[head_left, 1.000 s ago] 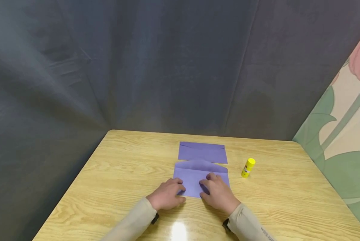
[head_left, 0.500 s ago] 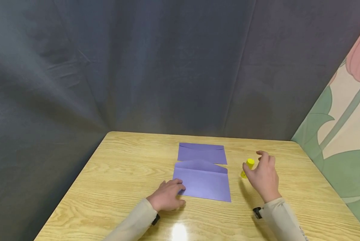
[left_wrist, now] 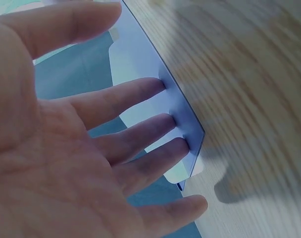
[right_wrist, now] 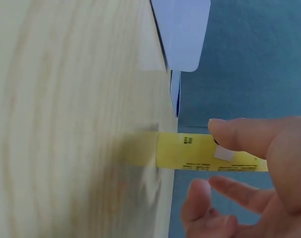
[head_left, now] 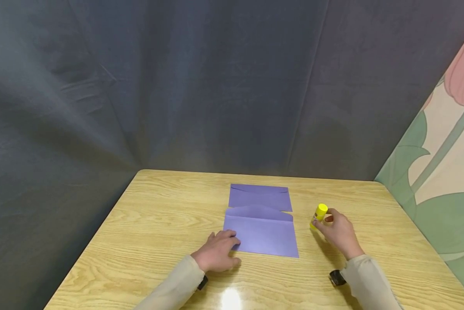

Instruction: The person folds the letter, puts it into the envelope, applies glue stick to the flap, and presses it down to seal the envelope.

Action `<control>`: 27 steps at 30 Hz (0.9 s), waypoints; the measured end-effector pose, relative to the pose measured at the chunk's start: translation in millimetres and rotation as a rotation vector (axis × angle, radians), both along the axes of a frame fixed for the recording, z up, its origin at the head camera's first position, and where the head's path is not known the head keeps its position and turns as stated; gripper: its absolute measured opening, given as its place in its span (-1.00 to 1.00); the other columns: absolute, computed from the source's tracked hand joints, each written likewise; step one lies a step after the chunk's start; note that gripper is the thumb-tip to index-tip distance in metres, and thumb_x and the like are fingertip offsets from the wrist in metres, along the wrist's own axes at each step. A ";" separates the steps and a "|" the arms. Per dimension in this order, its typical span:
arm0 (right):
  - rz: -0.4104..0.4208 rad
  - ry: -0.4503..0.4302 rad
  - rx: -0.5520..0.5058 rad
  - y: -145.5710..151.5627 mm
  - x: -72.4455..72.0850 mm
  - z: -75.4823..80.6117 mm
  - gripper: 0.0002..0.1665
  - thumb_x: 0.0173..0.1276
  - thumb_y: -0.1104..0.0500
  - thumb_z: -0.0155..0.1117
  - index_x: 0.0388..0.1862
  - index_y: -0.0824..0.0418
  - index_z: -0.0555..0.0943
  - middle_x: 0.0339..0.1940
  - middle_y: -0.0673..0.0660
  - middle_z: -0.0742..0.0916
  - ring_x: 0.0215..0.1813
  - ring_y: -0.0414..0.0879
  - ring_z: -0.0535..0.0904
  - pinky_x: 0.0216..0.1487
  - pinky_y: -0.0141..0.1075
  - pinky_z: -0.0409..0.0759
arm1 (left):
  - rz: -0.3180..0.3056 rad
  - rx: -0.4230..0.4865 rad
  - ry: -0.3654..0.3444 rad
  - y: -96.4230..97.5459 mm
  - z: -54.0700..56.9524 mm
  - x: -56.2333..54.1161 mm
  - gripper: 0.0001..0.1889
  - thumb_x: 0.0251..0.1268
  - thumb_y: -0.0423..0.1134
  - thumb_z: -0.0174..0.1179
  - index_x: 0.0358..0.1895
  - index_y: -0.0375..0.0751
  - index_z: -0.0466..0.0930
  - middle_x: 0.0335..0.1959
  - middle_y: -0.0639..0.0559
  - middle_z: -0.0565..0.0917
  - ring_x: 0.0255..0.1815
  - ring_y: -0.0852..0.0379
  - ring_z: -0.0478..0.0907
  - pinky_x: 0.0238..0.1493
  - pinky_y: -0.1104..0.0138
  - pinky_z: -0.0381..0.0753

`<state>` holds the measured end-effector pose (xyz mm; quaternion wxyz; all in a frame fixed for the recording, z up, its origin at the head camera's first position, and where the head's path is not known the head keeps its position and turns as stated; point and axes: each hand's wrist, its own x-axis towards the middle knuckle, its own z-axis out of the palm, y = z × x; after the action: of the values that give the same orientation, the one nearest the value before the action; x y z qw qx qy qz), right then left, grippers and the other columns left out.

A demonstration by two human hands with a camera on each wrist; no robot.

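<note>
A lavender envelope (head_left: 263, 237) lies on the table with its flap unfolded toward the far side. My left hand (head_left: 217, 252) rests on its near-left corner; in the left wrist view, straight fingers (left_wrist: 145, 131) touch the paper near the edge. A yellow glue stick (head_left: 320, 211) stands upright on the table to the envelope's right. My right hand (head_left: 338, 232) is around it, thumb over one side and curled fingers close at the other. In the right wrist view the thumb (right_wrist: 244, 136) covers part of the label of the glue stick (right_wrist: 190, 151).
A second purple envelope (head_left: 259, 196) lies just beyond the first, partly covered by its flap. The wooden table (head_left: 158, 224) ends at a dark curtain (head_left: 224, 86) behind and to the left. A flower-patterned cloth (head_left: 449, 172) hangs at the right.
My right hand has left the near envelope, moved right to the glue stick and closed in around it. My left hand has stayed on the envelope's corner.
</note>
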<state>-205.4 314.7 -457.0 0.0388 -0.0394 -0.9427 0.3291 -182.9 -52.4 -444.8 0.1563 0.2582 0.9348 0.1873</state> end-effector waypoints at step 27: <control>0.422 0.125 -0.205 -122.9 15.5 31.4 -0.73 0.36 0.04 0.40 -0.08 0.17 0.67 -0.31 -0.06 0.71 -0.58 -0.22 0.42 -0.57 -0.36 0.44 | 0.082 0.850 -0.104 17.9 20.6 -20.8 -0.53 0.52 -0.02 0.10 0.39 -0.06 0.43 0.12 0.01 0.62 0.07 0.05 0.56 0.00 0.26 0.57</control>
<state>-189.9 191.9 -425.6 0.0233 0.1755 -0.8873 0.4259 -203.6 -34.5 -424.1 0.0754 0.2524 0.7749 0.5746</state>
